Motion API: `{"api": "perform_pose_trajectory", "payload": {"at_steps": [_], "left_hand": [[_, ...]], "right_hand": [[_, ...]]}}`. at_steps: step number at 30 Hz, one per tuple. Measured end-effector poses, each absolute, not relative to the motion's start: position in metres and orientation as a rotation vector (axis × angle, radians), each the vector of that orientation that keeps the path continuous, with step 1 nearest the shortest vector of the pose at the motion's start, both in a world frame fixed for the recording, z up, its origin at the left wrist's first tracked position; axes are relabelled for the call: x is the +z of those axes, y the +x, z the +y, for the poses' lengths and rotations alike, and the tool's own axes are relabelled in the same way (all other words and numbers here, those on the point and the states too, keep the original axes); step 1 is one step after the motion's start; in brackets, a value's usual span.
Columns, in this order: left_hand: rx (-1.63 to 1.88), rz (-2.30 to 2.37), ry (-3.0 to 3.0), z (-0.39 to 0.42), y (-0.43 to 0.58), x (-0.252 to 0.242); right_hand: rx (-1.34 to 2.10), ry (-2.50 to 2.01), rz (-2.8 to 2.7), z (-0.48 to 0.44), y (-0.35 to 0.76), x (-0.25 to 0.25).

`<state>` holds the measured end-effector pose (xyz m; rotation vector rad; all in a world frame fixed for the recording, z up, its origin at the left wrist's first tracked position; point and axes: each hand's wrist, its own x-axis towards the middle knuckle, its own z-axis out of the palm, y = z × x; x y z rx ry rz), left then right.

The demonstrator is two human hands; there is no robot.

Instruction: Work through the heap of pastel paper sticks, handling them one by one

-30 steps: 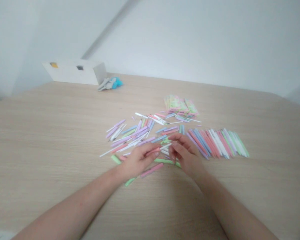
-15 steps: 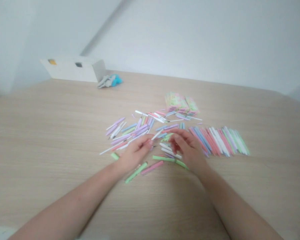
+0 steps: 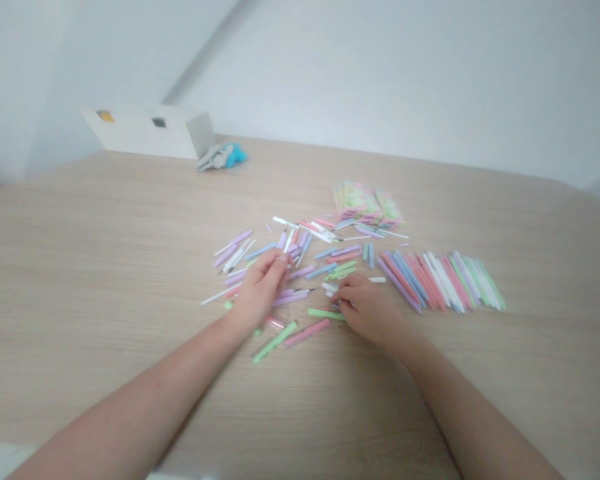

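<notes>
My left hand (image 3: 260, 287) is closed, thumb against fingers, on a white pen piece (image 3: 289, 241) that points up and away. It hovers over the left part of a scatter of pastel pen parts. My right hand (image 3: 365, 303) reaches down into the right part, its fingers bent together at some white pen pieces (image 3: 330, 289) and a green pen piece (image 3: 325, 313). What lies between those fingertips is hidden. Nearer to me are another green pen piece (image 3: 275, 343) and a pink pen piece (image 3: 307, 333).
A row of pens (image 3: 443, 281) in several colours lies side by side at the right. Behind the scatter are stacked printed packs (image 3: 365, 202). A white box (image 3: 147, 137) and a grey-and-blue crumpled item (image 3: 223, 157) stand at the back left, near the wall.
My left hand has moved slightly left, and its white piece now points more upright. My right hand has come down from above the parts, its fingers closing among the white pieces.
</notes>
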<state>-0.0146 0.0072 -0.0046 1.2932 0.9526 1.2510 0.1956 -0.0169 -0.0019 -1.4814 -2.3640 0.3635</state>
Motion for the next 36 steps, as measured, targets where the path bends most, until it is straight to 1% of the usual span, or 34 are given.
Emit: {"api": "perform_pose_trajectory", "payload": {"at_steps": [6,12,19,26,28,32,36], "left_hand": [[1.254,0.956,1.288,0.007,-0.015,-0.006],[1.262,0.956,1.281,0.007,-0.015,-0.006],[1.291,0.945,1.243,0.007,-0.015,-0.005],[1.339,0.934,1.184,0.011,-0.016,-0.007],[1.346,0.926,1.177,0.011,-0.016,-0.007],[1.348,0.917,1.16,0.01,-0.016,-0.005],[1.371,0.922,1.127,0.011,-0.016,-0.002]], "right_hand": [[0.232,-1.577,-2.3,-0.009,0.205,-0.006],[0.133,-1.57,-2.137,-0.002,0.221,-0.001],[0.161,-1.493,-2.06,-0.003,0.223,0.002],[0.556,-1.118,-2.273,-0.017,0.181,0.004],[0.569,-1.041,-2.39,-0.019,0.166,0.008],[0.487,-0.902,-2.64,-0.016,0.142,0.012],[0.451,-0.805,-2.73,-0.009,0.133,0.007]]}}
